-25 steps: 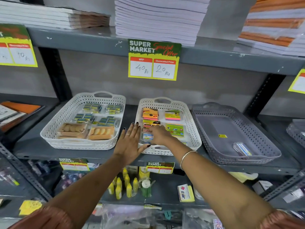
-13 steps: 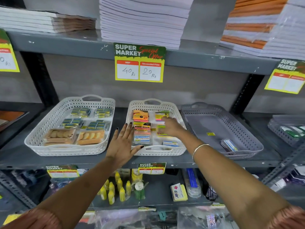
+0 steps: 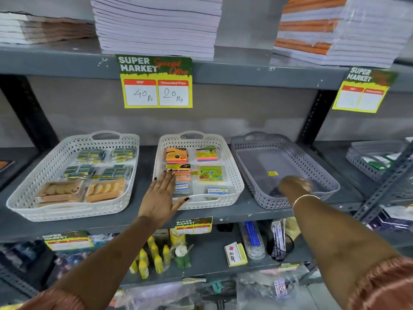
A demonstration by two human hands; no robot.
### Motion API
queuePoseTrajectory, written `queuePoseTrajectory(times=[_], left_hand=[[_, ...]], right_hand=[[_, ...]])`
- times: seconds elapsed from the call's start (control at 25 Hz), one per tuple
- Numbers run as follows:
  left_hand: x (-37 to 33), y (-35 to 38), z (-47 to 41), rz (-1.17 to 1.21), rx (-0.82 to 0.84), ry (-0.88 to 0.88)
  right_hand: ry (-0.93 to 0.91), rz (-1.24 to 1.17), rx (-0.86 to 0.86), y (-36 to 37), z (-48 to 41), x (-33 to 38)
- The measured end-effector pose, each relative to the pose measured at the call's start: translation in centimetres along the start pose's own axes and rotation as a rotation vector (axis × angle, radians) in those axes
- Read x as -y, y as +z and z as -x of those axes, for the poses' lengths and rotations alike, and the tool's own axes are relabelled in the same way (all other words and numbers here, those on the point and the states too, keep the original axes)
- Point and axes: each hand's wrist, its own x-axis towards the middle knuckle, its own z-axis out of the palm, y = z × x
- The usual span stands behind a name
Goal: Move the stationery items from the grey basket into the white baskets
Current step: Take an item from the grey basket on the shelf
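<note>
The grey basket (image 3: pixel 288 143) stands at the right of the shelf, with only a small yellow sticker (image 3: pixel 272 173) visible on its floor. My right hand (image 3: pixel 293 185), blurred, is down inside its near part, fingers curled; whatever lies under it is hidden. The middle white basket (image 3: pixel 233 173) holds orange sticky pads (image 3: pixel 176 154), a green pad (image 3: pixel 211 173) and small eraser packets (image 3: pixel 218 190). My left hand (image 3: pixel 161 194) lies open and flat on that basket's front left corner. The left white basket (image 3: pixel 73 212) holds blue-yellow packets (image 3: pixel 90 153) and tan packets (image 3: pixel 105 189).
Stacks of notebooks (image 3: pixel 156 25) fill the shelf above, with a price sign (image 3: pixel 156 82) hanging from its edge. Another grey basket (image 3: pixel 377 162) sits at the far right behind a slanted metal strut (image 3: pixel 384 182). Yellow bottles (image 3: pixel 153 258) and packets crowd the shelf below.
My right hand left the middle white basket and moved right into the grey basket, covering the small packet there. The left hand stayed on the middle basket's corner. The view shifted right.
</note>
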Motion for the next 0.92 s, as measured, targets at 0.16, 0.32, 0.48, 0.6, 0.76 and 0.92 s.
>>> queuePoseTrajectory(times=[0.16,0.32,0.48,0.6,0.76,0.92], left_hand=[[0.1,0.1,0.1,0.015,0.003,0.000],[0.1,0.2,0.1,0.036,-0.009,0.004],[0.2,0.2,-0.1,0.029,-0.012,-0.009],[0.2,0.3,-0.1,0.021,-0.008,-0.018],[0.2,0.4,-0.2,0.017,-0.014,-0.020],[0.1,0.3,-0.1,0.012,-0.014,-0.026]], right_hand=[[-0.022,0.107,0.079,1.9,-3.7,0.5],[0.073,0.025,-0.053,1.0,0.3,0.4],[-0.009,-0.033,-0.027,1.1,-1.2,-0.1],[-0.013,-0.068,-0.110,1.1,-2.1,-0.6],[-0.026,-0.131,-0.190,0.4,-1.8,-0.3],[-0.199,-0.247,-0.321,-3.3,1.3,2.1]])
